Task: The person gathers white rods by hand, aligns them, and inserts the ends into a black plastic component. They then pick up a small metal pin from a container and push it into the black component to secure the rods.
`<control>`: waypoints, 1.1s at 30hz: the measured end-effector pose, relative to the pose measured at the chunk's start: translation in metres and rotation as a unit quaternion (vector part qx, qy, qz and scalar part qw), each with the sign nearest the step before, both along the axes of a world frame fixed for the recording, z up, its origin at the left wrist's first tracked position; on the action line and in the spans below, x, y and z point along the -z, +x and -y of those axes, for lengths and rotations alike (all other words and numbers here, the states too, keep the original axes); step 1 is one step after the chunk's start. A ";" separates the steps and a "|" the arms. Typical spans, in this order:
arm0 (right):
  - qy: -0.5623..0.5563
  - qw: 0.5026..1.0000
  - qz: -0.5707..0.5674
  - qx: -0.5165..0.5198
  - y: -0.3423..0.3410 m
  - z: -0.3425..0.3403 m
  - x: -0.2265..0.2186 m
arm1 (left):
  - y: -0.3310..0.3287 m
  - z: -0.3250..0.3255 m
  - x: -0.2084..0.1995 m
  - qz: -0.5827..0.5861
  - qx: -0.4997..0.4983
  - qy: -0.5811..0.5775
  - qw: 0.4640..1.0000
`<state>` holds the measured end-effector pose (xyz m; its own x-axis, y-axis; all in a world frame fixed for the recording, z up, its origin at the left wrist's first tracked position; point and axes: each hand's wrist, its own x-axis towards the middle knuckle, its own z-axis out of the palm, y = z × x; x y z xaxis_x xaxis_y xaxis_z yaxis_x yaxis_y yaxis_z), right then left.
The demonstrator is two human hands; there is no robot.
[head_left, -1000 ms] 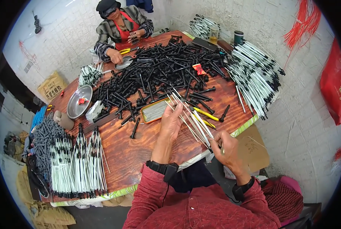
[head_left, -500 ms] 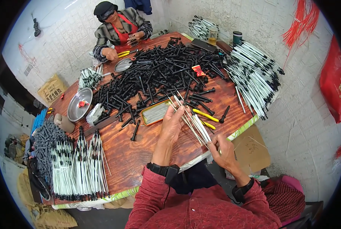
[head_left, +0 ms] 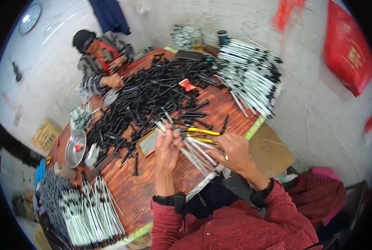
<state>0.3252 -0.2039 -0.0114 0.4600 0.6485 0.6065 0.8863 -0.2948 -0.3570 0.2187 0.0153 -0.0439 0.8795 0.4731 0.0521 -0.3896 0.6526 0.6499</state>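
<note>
My left hand [head_left: 167, 143] is closed around several thin white rods [head_left: 196, 155], which slant down to the right over the table's near edge. Their upper tips poke out above my fingers. My right hand [head_left: 234, 153] is curled beside the rods' lower ends; what its fingers pinch, if anything, is hidden and blurred. Just beyond the hands lies a pair of yellow-handled pliers [head_left: 204, 131]. A shallow yellow-rimmed tin [head_left: 147, 142] holding pale thin pieces sits left of my left hand. A black bolt-shaped part [head_left: 224, 124] rests beyond my right hand.
A large heap of black bolt-shaped parts [head_left: 152, 87] covers the table's middle. White rods with black ends are piled at the far right [head_left: 248, 75] and near left [head_left: 90, 214]. A metal bowl [head_left: 75, 151] stands left. Across the table a person [head_left: 104, 62] works with both hands.
The view has shifted, so the table's things appear further left. My right hand has moved up along the rods, nearer the pliers. My left hand still grips the rods, which now fan wider.
</note>
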 end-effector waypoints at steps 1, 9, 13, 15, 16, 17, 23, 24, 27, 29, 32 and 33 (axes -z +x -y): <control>-0.028 0.998 -0.047 -0.003 0.006 0.000 0.005 | -0.002 0.000 0.001 0.018 0.007 -0.014 1.000; 0.053 0.957 -0.166 -0.232 0.003 -0.027 0.017 | 0.002 0.015 -0.015 0.064 0.092 -0.146 0.983; 0.015 0.976 -0.149 -0.159 0.046 -0.018 0.017 | 0.001 0.006 -0.003 0.061 0.089 -0.199 0.974; -0.015 0.999 -0.034 0.037 0.096 0.000 0.024 | 0.002 0.005 0.001 0.054 0.083 -0.219 0.971; -0.040 0.991 0.014 0.128 0.119 0.012 0.028 | 0.003 0.005 0.001 0.055 0.082 -0.211 0.973; -0.064 0.972 0.061 0.217 0.136 0.022 0.033 | 0.004 0.006 0.001 0.057 0.080 -0.203 0.974; -0.120 0.976 0.035 0.177 0.160 0.036 0.054 | 0.002 0.006 0.004 0.067 0.093 -0.210 0.971; -0.137 0.979 0.004 0.148 0.160 0.034 0.053 | 0.002 0.006 0.004 0.067 0.091 -0.211 0.971; -0.136 0.985 -0.039 0.094 0.152 0.034 0.052 | 0.001 0.005 0.001 0.068 0.087 -0.212 0.971; -0.105 0.992 -0.061 0.044 0.145 0.034 0.051 | 0.001 0.002 -0.002 0.096 0.083 -0.228 0.965; -0.081 0.991 -0.094 0.052 0.137 0.033 0.043 | -0.001 0.001 -0.009 0.127 0.093 -0.228 0.961; -0.070 0.990 -0.111 0.056 0.136 0.032 0.042 | -0.002 0.001 -0.012 0.145 0.106 -0.220 0.959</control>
